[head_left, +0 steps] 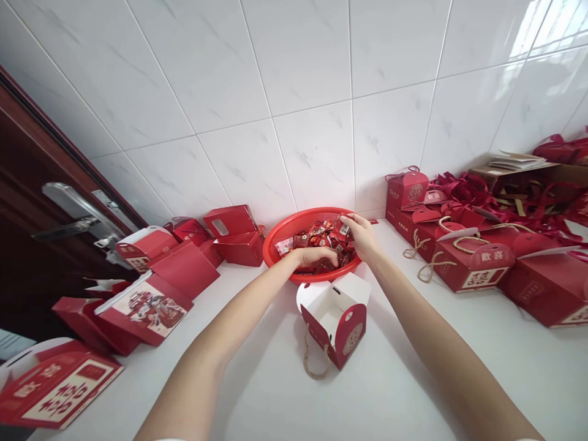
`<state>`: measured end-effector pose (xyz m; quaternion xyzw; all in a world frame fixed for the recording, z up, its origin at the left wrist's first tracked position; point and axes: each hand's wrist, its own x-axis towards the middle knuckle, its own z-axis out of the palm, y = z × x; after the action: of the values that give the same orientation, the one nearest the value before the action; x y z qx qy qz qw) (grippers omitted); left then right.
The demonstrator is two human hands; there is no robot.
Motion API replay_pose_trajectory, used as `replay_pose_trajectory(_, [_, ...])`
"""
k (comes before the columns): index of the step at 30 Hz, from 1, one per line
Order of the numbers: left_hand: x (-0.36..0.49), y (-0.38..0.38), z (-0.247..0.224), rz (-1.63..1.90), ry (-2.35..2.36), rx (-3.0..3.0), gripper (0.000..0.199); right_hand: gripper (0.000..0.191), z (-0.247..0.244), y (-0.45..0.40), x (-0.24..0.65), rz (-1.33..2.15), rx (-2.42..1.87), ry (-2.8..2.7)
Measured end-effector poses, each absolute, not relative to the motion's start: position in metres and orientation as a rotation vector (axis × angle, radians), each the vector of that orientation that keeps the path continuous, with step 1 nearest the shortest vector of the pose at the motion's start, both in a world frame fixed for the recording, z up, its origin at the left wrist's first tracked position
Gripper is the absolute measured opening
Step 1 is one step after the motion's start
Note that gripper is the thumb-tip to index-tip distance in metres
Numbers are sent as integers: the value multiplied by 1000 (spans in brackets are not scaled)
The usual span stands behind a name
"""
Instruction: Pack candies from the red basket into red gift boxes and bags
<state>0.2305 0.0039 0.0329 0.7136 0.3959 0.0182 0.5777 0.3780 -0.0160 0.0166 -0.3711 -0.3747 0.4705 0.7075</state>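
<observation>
The red plastic basket (277,236), set on the white tabletop (271,380) against the tiled wall (312,156), serves as the landmark. Wrapped red packets (321,231) lie heaped inside it. The left hand (319,257) reaches over the basket's near left part, its fingers curled down into the packets; whether they grip one cannot be told. The right hand (361,233) is at the basket's right side, thumb and fingers drawn together at a red packet (344,229); how firmly it is pinched cannot be told. Directly in front of the basket, on the near side, stands an open red box (337,324) with a white interior, flaps raised and a twisted cord handle (316,361) hanging at its left. To the left of the basket are several red boxes (168,294), some with open flaps. To its right, well apart, stand further red boxes with cord handles (478,263), and beyond these lies a mass of dark red ribbon (473,193) beside a cardboard carton (546,173).
</observation>
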Motion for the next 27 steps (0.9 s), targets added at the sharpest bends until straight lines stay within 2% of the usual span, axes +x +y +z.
replay_pose_trajectory(4, [231,3,35,11,820,1424,14,33,17,-16,378,1044,-809,-832])
replay_pose_trajectory(12, [230,3,36,50,744,1514,35,34,18,-17,378,1034,-799,-839])
replay_pose_trajectory(17, [230,11,30,157,681,1628,28,34,19,-19,378,1021,-811,-857])
replay_pose_trajectory(24, [227,15,32,228,710,1642,41,33,18,-19,379,1025,-808,-833])
replay_pose_trajectory(27, [221,18,35,381,730,1621,42,33,20,-21,378,1024,-791,-796])
